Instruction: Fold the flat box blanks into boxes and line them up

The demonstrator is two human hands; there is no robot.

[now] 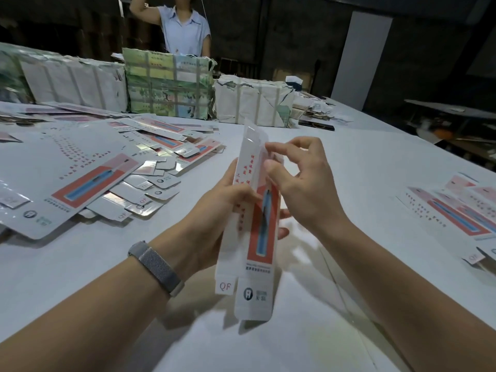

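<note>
We are gripping a box blank in our left hand, our right hand pinching its upper edge above the table.

Box blank: long, white, red panel with blue brush print, partly folded, held upright mid-frame off the tabletop. Flat blanks heaped at 10 o'clock; more blanks at 3 o'clock.

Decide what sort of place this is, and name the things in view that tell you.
Probably a packing workshop or small warehouse. Heaps of flat box blanks cover a big white table, strapped paper bundles line its far edge, and the person's left hand and right hand fold one blank by hand.
</note>
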